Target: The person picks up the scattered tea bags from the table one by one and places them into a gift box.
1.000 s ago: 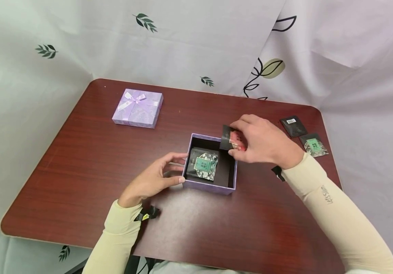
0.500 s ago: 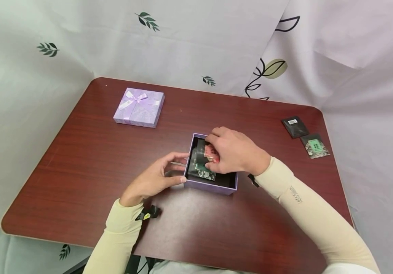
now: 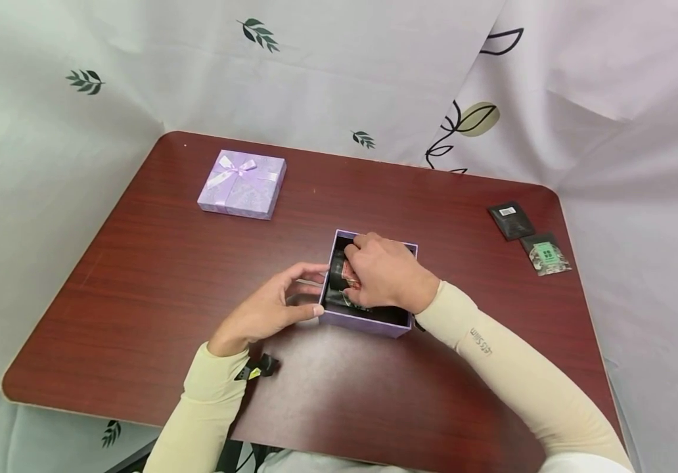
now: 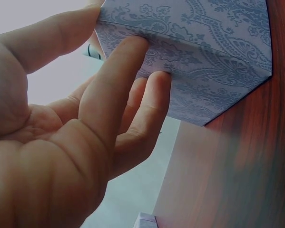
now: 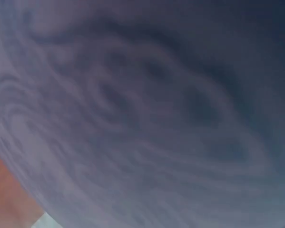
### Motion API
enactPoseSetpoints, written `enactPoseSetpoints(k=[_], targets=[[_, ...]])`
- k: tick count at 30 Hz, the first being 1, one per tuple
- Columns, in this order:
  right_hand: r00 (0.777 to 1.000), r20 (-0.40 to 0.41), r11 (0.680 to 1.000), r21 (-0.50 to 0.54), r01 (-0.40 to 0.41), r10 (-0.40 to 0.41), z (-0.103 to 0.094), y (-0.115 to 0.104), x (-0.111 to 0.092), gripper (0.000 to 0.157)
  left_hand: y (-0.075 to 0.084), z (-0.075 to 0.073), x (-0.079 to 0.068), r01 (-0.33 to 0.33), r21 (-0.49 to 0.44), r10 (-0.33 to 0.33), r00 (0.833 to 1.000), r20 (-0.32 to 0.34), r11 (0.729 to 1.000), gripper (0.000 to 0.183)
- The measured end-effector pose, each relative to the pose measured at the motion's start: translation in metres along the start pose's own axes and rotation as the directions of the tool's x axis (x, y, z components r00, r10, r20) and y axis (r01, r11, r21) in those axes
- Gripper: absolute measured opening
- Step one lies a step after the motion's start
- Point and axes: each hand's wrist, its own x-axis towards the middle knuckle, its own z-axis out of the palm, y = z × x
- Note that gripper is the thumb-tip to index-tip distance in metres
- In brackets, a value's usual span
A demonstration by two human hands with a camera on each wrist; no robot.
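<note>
Table edges well apart from box

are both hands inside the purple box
No, only the right hand reaches into the purple box, while the left hand touches its side from outside.

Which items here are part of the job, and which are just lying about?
Part of the job, apparently:
- open purple box, steadied by the left hand
- red-labelled sachet, held inside it by the right hand

Lying about, untouched:
- purple bow-topped lid, probably the box's
- black barcoded sachet and green-labelled sachet; possibly waiting their turn
</note>
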Motion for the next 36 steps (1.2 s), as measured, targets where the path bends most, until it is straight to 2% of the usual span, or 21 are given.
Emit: enactPoseSetpoints(k=[8, 22, 30, 36], targets=[[1.0, -0.001, 1.0, -0.019, -0.001, 0.001, 0.012, -0.002, 0.002, 0.05, 0.0, 0.0, 0.001, -0.01, 0.001, 0.01, 1.0, 0.006, 1.0, 0.067], [1.0, -0.007, 1.0, 0.016, 0.006, -0.006, 0.022, -0.001, 0.002, 0.053, 0.0, 0.0, 0.002, -0.015, 0.019, 0.015, 1.0, 0.006, 1.0, 0.068], [1.0, -0.01, 1.0, 0.018, 0.008, -0.007, 0.021, 0.0, 0.001, 0.052, 0.001, 0.0, 0.002, -0.012, 0.021, 0.012, 1.0, 0.007, 1.0, 0.067], [0.999, -0.028, 1.0, 0.023, 0.021, -0.02, 0.011, 0.0, -0.003, 0.056, 0.001, 0.0, 0.001, -0.008, 0.03, 0.008, 1.0, 0.006, 1.0, 0.067]])
